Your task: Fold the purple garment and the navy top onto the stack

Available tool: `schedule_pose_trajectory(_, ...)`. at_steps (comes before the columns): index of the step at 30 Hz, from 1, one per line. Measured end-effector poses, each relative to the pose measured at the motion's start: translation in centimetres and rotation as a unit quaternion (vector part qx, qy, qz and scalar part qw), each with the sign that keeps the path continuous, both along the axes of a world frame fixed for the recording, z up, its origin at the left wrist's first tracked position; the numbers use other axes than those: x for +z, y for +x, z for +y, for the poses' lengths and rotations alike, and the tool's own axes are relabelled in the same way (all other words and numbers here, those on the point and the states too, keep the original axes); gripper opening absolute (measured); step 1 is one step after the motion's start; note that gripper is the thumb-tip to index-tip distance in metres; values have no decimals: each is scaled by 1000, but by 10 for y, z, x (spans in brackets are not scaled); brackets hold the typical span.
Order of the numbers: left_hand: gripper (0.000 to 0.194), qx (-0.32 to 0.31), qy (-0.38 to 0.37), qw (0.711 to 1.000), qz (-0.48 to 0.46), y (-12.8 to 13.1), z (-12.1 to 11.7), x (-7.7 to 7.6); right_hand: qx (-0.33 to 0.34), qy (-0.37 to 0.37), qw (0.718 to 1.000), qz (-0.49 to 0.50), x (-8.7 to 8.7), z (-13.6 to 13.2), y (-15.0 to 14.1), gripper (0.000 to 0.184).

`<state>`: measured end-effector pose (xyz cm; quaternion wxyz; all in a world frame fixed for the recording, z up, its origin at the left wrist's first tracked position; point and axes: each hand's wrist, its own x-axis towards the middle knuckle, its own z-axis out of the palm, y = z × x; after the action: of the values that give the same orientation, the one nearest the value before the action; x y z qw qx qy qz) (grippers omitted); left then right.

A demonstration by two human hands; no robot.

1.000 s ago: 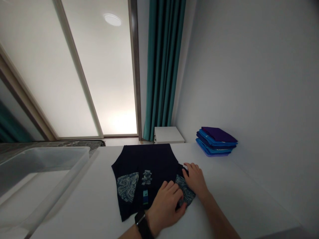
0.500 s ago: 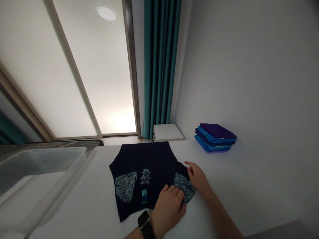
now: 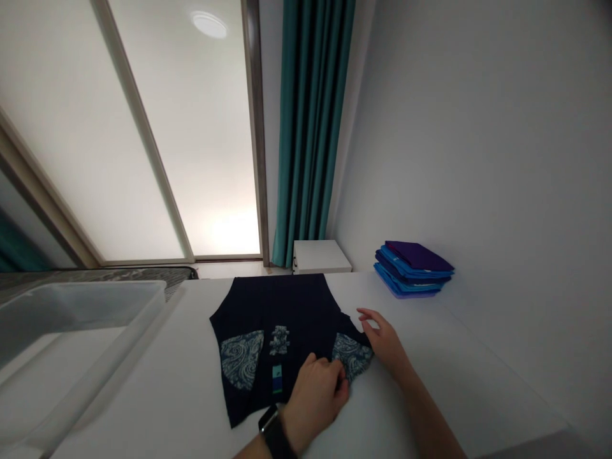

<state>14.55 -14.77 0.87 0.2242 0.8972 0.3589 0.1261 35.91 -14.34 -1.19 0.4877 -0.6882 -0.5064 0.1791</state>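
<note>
Our left hand point(image 3: 315, 401) has its fingers point(image 3: 329, 376) clenched on the navy garment point(image 3: 272, 312) by its paisley patch point(image 3: 352, 357); our right hand point(image 3: 385, 344) lies open beside it on the white bench point(image 3: 454, 376).

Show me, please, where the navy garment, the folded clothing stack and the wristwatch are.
navy garment point(image 3: 272, 303), head view, on bare fabric above the patches
folded clothing stack point(image 3: 414, 269), head view, on its blue middle layers
wristwatch point(image 3: 268, 421), head view, on its face
</note>
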Motion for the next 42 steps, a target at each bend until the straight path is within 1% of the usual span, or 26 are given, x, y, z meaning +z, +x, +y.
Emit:
schedule_pose_trajectory(2, 12, 2, -29, 1000, -6, -1, 3, 3, 34, 5, 996, 88, 6, -1, -2, 36)
schedule_pose_trajectory(4, 12, 4, -55, 998, -12, -2, 5, 6, 62, 13, 985, 160, 9, -2, -4, 31)
schedule_pose_trajectory(6, 13, 10, -75, 997, -13, -4, 6, 8, 86, 28, 978, 190, 8, -1, -7, 29)
schedule_pose_trajectory(7, 13, 14, -83, 996, -14, -5, 7, 9, 97, 35, 978, 180, 7, 0, -9, 28)
schedule_pose_trajectory(9, 14, 17, -99, 995, -18, -7, 8, 10, 120, 47, 985, 115, 7, 3, -13, 27)
schedule_pose_trajectory(11, 15, 16, -111, 993, -25, -11, 9, 11, 148, 65, 987, 21, 9, 6, -19, 26)
schedule_pose_trajectory(13, 17, 13, -127, 991, -32, -15, 9, 12, 175, 66, 980, -64, 14, 10, -26, 20)
schedule_pose_trajectory(16, 25, 1, -150, 988, -42, -25, 5, 17, 200, 32, 967, -157, 25, 19, -39, 14)
schedule_pose_trajectory(18, 30, -13, -155, 987, -46, -33, 1, 20, 200, 26, 955, -220, 30, 27, -47, 14)
schedule_pose_trajectory(20, 27, -32, -155, 987, -43, -43, -5, 23, 187, 26, 941, -282, 33, 36, -56, 14)
schedule_pose_trajectory(22, 24, -53, -155, 986, -44, -54, -11, 25, 172, 11, 926, -335, 32, 46, -63, 14)
schedule_pose_trajectory(26, 26, -84, -162, 980, -82, -72, -20, 24, 175, -23, 906, -386, 20, 60, -72, 18)
schedule_pose_trajectory(28, 25, -78, -177, 977, -89, -78, -22, 23, 181, -26, 902, -391, 13, 62, -75, 19)
schedule_pose_trajectory(30, 26, -58, -191, 977, -79, -83, -21, 23, 180, -26, 900, -396, 6, 62, -76, 21)
schedule_pose_trajectory(33, 27, -53, -201, 975, -81, -87, -13, 25, 169, -16, 898, -406, -2, 62, -76, 26)
schedule_pose_trajectory(35, 26, -63, -162, 981, -92, -86, -4, 27, 157, -13, 902, -402, -7, 63, -74, 28)
schedule_pose_trajectory(38, 25, -72, -18, 995, -68, -77, 10, 29, 134, -11, 922, -364, -11, 66, -70, 31)
schedule_pose_trajectory(40, 26, -81, 72, 994, -27, -68, 17, 28, 121, -6, 934, -336, -11, 67, -66, 33)
schedule_pose_trajectory(42, 28, -85, 125, 988, 7, -59, 22, 25, 113, -5, 938, -328, -11, 67, -62, 33)
